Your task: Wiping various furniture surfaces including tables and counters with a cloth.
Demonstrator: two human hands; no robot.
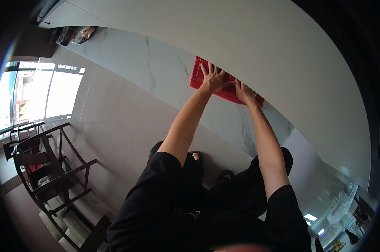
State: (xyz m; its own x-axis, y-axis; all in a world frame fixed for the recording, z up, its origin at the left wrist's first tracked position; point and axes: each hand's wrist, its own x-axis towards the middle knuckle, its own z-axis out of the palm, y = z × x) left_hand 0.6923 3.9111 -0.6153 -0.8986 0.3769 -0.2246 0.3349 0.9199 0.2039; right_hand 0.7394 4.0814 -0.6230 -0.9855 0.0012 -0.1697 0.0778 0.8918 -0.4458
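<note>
A red cloth (196, 77) lies spread on a pale marble-patterned ledge (164, 75), its far side cut off from view by the edge of a large light panel. Flat on the cloth's left part rests my left hand (213, 78), fingers spread. Close to its thumb, my right hand (244, 93) presses on the middle and right part of the same cloth; its fingertips are partly hidden at the panel's edge.
The smooth light panel (256, 41) rises over the ledge. Dark wooden chairs (51, 167) stand at the left, by bright windows (51, 91). At the ledge's far left end is a wire basket (82, 34). Clear plastic wrapping (343, 204) lies at the lower right.
</note>
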